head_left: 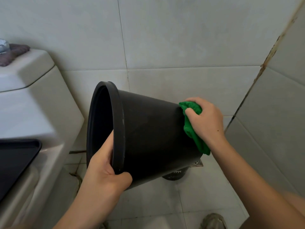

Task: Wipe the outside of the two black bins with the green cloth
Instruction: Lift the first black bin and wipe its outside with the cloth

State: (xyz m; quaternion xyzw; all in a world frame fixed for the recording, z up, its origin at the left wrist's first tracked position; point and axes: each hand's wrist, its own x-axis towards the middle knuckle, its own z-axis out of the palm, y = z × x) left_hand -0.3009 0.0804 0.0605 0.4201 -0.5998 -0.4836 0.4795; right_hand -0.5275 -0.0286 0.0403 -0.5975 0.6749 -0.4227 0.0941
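A black bin lies tipped sideways between the hands. The left hand grips its rim, thumb outside. The right hand clutches a green cloth against the bin's base.

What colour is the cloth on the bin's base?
Bright green cloth, plain; clearest in the head view, pressed against the black bin.

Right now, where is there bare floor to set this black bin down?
Bare tile floor lies between the forearms, bordered by the shoe and the right wall. It is crowded under the black bin, where a second dark object stands by the floor drain. The toilet fills the left.
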